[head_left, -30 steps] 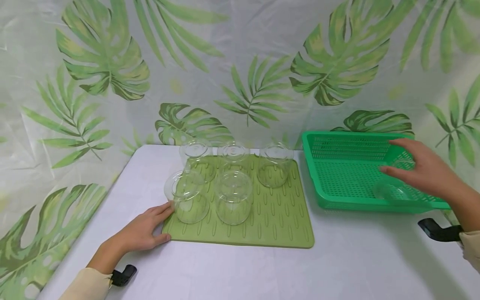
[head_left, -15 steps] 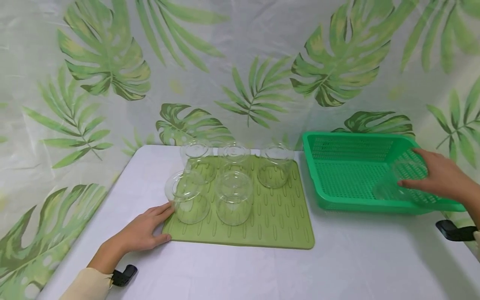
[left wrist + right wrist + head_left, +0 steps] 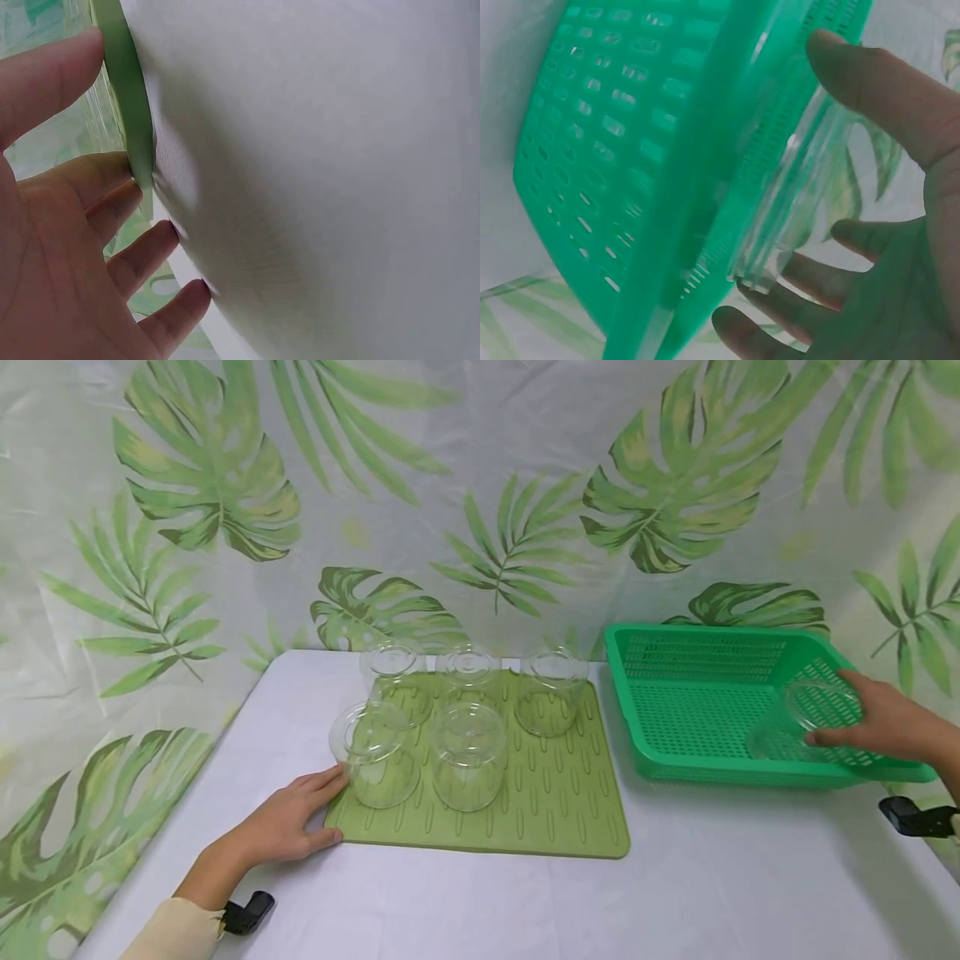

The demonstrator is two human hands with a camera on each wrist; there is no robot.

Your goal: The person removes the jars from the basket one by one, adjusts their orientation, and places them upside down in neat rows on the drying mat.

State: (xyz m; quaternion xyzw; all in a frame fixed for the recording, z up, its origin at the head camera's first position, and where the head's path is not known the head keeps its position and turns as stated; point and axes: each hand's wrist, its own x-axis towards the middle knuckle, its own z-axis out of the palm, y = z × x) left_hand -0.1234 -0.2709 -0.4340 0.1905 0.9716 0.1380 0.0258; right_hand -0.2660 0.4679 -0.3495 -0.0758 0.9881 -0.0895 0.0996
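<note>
In the head view, my right hand (image 3: pixel 892 718) curls round a clear cup (image 3: pixel 821 706) in the right end of the green basket (image 3: pixel 641 752). Its thumb lies at the cup's near side and its fingers behind. The right wrist view shows fingertips against the rim of that cup (image 3: pixel 769 255). My left hand (image 3: pixel 288 818) rests at the left edge of an olive-green ridged mat (image 3: pixel 562 818). In the left wrist view, the thumb and index finger touch the mat's edge (image 3: pixel 127 82), fingers extended. Several clear cups (image 3: pixel 468 777) stand on the mat in two rows.
The white-covered table (image 3: pixel 480 910) runs along the front of the mat and basket. Behind stands a leaf-patterned cloth backdrop (image 3: pixel 525 443). The basket sits just right of the mat, with raised perforated walls. The cups stand close together.
My right hand has shifted right and slightly down, with its thumb and fingers coming round the cup in the basket. The left hand, the mat and its cups have stayed in place.
</note>
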